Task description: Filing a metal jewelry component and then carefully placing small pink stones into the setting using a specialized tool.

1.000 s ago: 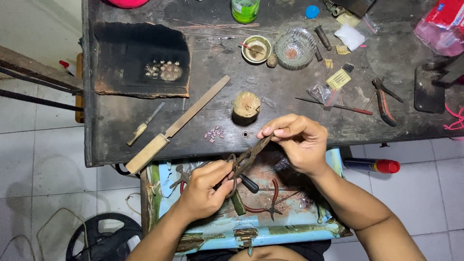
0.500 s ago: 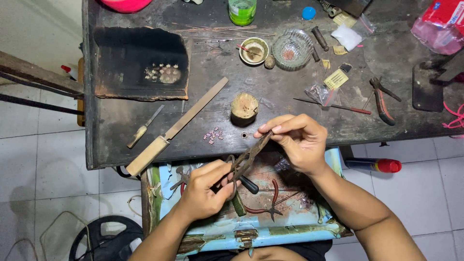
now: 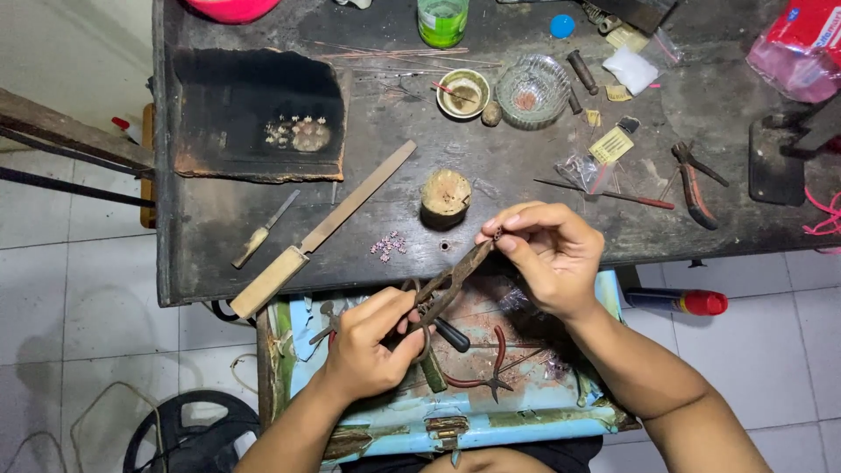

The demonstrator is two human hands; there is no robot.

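Head view, shears: we see rusty metal shears [image 3: 451, 278] lying on a slant, the long axis running from the handles low on our left up to the tip on our right, the tip pointing away from us toward the wooden stump [image 3: 445, 194].
Where they are: just below the near edge of the dark workbench [image 3: 526, 184], over the open blue drawer [image 3: 491, 412], a little nearer to us than the stump.
Left hand: our left hand [image 3: 372, 346] is curled tight round the shears' handles, fingers folded in, thumb on top.
Right hand: our right hand [image 3: 550, 254] sits at the shears' tip, thumb and forefinger pinched together on a tiny piece [image 3: 498, 234] too small for us to make out; the other fingers are loosely bent.
Hands together: they are apart, joined only by the shears' length.
Blades: we cannot tell how far they gape.
Left of the stump: a long flat file [image 3: 320, 232] with a pale wooden handle lies slanted, and a smaller tool [image 3: 265, 229] lies beyond it.
Between stump and shears: a small cluster of pale pink bits [image 3: 388, 246].
Beyond the stump: a small bowl [image 3: 463, 94] and a glass dish [image 3: 532, 90].
Right of the stump: red-handled pliers [image 3: 695, 186].
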